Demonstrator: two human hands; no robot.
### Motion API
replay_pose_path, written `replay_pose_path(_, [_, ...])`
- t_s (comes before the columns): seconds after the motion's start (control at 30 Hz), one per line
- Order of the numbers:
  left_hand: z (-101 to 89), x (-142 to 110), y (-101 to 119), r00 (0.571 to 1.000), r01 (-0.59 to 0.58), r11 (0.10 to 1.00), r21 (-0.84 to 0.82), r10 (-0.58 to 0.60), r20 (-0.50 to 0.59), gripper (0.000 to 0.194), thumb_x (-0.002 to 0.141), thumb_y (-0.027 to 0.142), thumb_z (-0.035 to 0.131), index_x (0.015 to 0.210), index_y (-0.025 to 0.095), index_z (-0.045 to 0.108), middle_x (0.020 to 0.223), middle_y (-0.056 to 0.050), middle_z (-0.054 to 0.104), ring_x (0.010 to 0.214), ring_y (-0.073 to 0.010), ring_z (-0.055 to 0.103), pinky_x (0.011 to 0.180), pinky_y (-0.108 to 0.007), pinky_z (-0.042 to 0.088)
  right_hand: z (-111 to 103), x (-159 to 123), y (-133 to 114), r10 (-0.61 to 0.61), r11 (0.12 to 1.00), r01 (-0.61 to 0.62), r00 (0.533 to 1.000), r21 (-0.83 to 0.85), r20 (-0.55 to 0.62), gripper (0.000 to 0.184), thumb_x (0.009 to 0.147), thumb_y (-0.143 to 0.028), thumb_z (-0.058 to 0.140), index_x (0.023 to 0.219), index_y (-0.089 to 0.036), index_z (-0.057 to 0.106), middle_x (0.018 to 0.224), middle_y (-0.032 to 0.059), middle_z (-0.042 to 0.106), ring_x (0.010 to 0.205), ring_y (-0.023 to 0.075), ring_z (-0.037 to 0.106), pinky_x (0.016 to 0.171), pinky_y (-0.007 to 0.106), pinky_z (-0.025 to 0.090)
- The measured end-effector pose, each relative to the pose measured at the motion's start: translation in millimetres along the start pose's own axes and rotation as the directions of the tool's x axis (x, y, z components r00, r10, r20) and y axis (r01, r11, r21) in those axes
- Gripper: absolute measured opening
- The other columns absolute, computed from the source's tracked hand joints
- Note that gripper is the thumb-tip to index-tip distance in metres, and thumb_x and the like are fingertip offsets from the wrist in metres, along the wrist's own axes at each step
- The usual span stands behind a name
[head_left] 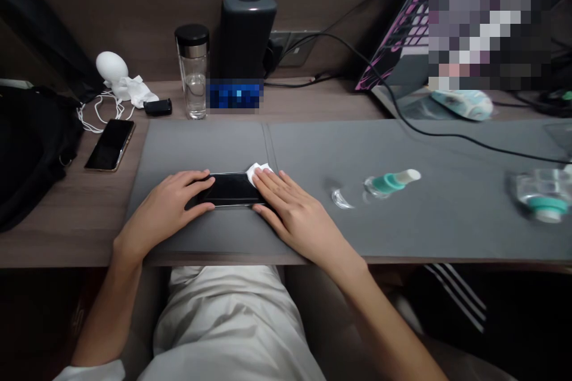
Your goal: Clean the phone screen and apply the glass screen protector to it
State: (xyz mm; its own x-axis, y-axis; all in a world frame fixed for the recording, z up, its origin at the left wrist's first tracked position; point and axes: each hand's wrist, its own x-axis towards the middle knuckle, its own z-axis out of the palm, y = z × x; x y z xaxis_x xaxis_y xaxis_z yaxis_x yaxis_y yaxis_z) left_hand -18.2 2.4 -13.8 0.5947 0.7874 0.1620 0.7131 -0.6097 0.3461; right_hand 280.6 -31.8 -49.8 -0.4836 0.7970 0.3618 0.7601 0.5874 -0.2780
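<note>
A black phone lies flat on the grey desk mat near the desk's front edge. My left hand grips the phone's left end, thumb below and fingers above. My right hand lies with fingers stretched over the phone's right end, pressing a small white wipe against it. A small clear spray bottle with a teal collar lies on its side on the mat to the right of my right hand.
A second phone, white cable and black bag sit at the left. A glass bottle and dark speaker stand at the back. An open laptop, a cable and another clear bottle are right.
</note>
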Motion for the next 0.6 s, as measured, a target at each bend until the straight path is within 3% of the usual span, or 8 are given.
replay_pose_path(0.27, [2.3,-1,-2,1.000,-0.007,1.000,-0.013,0.007,-0.007,0.047,0.107,0.045,0.063,0.151,0.028,0.063,0.155,-0.008,0.061,0.142,-0.0285,0.058,0.122,-0.048,0.049,-2,1,8,0.017,0.997,-0.016,1.000,0.075,-0.017,0.056,0.112,-0.034,0.052,0.165,-0.020,0.044,0.165,0.0137,0.052,0.155,0.0278,0.047,0.133,0.058,0.036])
replay_pose_path(0.47, [1.7,-1,-2,1.000,-0.028,0.999,0.017,0.028,0.006,0.048,0.109,0.046,0.059,0.153,0.028,0.061,0.155,-0.009,0.060,0.142,-0.0287,0.058,0.121,-0.049,0.050,-20,-6,25,0.041,0.968,-0.049,0.999,0.247,0.035,0.052,0.109,-0.034,0.060,0.160,-0.031,0.052,0.161,0.0067,0.058,0.147,0.0274,0.059,0.121,0.054,0.053])
replay_pose_path(0.6, [0.2,0,0,0.999,-0.033,0.998,0.049,0.033,0.008,0.048,0.109,0.047,0.057,0.153,0.027,0.061,0.154,-0.010,0.061,0.141,-0.0290,0.059,0.120,-0.049,0.051,-21,-7,27,0.046,0.964,-0.020,0.994,0.265,-0.095,0.034,0.110,-0.026,0.056,0.139,-0.031,0.072,0.135,0.0028,0.078,0.119,0.0240,0.077,0.103,0.044,0.064])
